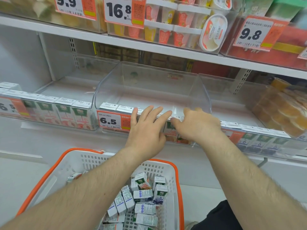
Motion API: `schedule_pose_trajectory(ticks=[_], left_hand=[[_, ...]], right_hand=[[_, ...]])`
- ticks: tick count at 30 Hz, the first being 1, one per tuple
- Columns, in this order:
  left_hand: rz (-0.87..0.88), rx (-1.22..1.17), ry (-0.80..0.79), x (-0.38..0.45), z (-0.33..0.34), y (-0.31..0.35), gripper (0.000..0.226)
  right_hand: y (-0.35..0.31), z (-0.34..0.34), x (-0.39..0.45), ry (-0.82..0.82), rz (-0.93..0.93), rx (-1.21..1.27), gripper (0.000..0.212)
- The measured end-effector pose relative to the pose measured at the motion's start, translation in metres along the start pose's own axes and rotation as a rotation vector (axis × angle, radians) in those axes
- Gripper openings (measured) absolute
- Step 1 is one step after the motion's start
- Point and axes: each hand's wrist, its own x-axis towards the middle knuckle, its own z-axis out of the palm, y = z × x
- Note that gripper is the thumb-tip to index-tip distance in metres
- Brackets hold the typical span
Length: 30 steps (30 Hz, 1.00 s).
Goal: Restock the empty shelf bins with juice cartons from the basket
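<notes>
1. Two bare forearms reach in from the bottom edge; no sleeve shows on either one.
2. Both forearms carry fine dark hair along their length.
3. The left hand [146, 130] wears no glove, ring, watch or band that can be seen.
4. The right hand [197, 125] is likewise bare, with nothing on the wrist.
5. The nails that show on the left hand are short.
6. At the lower right lies a patch of black fabric [216, 216], a garment on the person's lower body; its cut cannot be told.
</notes>
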Motion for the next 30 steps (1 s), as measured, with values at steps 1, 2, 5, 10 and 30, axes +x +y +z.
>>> schedule_pose_trajectory(ticks=[1,2,5,10,30], left_hand=[[0.035,-0.031,0.106,-0.005,0.001,-0.003,0.063],[0.059,-0.063,0.195,-0.011,0.002,-0.008,0.058],[0.052,-0.128,0.212,-0.034,0.004,-0.023,0.044],[-0.193,-0.197,-0.205,-0.085,0.028,-0.075,0.033],[0.125,0.34,-1.266,-0.233,0.091,-0.152,0.052]], right_hand=[[-0.005,0.0,-0.008,0.059,-0.004,-0.018,0.062],[-0.012,0.002,-0.018,0.142,-0.028,-0.01,0.061],[-0.035,0.03,-0.041,0.458,-0.291,0.244,0.042],[-0.059,0.104,-0.047,0.066,-0.547,0.339,0.023],[-0.064,0.321,-0.086,-0.753,-0.104,0.022,0.023]])
